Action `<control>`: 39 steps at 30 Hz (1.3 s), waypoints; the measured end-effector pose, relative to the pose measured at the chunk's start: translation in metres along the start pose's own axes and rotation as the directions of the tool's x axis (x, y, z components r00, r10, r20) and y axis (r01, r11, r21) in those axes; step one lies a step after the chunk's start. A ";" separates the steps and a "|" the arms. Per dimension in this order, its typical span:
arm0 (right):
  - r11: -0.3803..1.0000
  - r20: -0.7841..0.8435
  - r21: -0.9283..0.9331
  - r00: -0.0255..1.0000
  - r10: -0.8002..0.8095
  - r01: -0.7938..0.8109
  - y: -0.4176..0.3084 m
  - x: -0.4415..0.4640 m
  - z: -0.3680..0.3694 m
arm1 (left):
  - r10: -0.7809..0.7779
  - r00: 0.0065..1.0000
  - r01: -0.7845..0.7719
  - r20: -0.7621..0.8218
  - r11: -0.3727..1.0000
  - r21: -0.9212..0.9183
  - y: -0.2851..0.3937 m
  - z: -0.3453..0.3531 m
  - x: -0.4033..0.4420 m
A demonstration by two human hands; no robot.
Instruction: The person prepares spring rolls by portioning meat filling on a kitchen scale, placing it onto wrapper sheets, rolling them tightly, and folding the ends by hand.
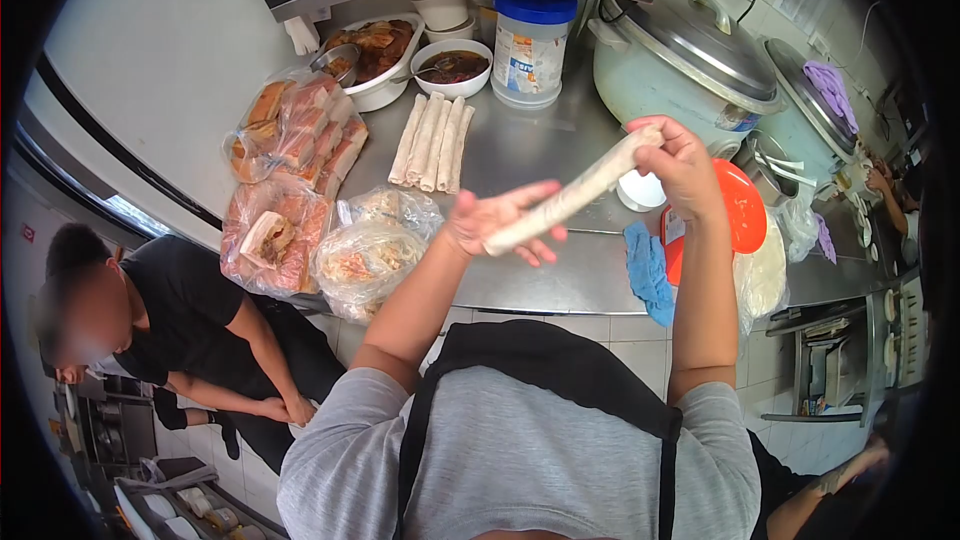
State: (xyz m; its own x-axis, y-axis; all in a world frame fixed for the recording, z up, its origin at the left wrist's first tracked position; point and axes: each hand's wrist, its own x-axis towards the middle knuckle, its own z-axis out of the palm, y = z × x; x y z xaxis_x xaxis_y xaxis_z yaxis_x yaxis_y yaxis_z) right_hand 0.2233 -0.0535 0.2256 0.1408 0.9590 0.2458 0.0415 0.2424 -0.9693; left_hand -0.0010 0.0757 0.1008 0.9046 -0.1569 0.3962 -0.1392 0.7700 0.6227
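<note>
A long pale uncooked spring roll (575, 195) slants above the counter between my hands. My right hand (680, 168) is closed around its upper end, thumb and fingers wrapped over it. My left hand (500, 220) is palm up with fingers spread, and the roll's lower end lies across it, not clasped. Several similar spring rolls (432, 143) lie side by side on the steel counter, beyond my left hand. Close to my left forearm is a plastic bag of pale shredded filling (365, 258). A white bowl (641, 190) is partly hidden behind my right hand.
Bagged meat slabs (300, 135) lie at left. Behind stand a sauce bowl (452, 67), a blue-lidded tub (528, 50) and a large lidded pot (690, 50). A blue cloth (648, 272) and an orange lid (738, 208) are at right. A person (210, 315) sits at left.
</note>
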 end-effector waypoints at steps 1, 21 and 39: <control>1.000 0.046 -0.002 0.999 -0.001 0.001 -0.003 0.001 0.008 | -0.104 0.994 0.108 -0.040 0.988 0.110 -0.001 -0.001 0.007; 0.400 0.197 -0.790 0.810 -0.553 0.465 0.027 -0.032 0.060 | 0.676 0.679 0.165 -0.286 0.239 0.957 -0.014 0.054 0.063; 0.290 0.160 -0.870 0.784 -0.599 0.399 0.041 -0.040 0.066 | 0.685 0.620 0.307 -0.382 0.236 0.922 -0.016 0.064 0.068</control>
State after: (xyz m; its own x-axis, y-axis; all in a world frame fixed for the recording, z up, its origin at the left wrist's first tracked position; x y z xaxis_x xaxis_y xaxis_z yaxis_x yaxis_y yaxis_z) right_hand 0.1537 -0.0724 0.1753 -0.0732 0.6305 0.7727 0.9287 0.3256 -0.1777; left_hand 0.0366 0.0131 0.1611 0.6196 0.6664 0.4146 -0.1264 -0.4367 0.8907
